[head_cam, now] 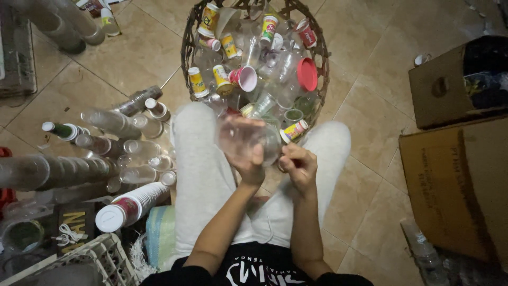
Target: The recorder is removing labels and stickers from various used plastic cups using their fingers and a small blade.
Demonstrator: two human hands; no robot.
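Many plastic cups [244, 78] fill the woven basket [187, 47] beyond both hands.

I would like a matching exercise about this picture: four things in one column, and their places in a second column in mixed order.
Things:
1. clear plastic cup
2. woven basket
3. cardboard boxes
4. stack of white cups

Places:
A. on the tiled floor to the person's right
B. lying on its side by the person's left leg
C. held in the left hand, with the right hand beside it
D. in front of the knees, full of cups and bottles

Pairs: 1-C, 2-D, 3-A, 4-B
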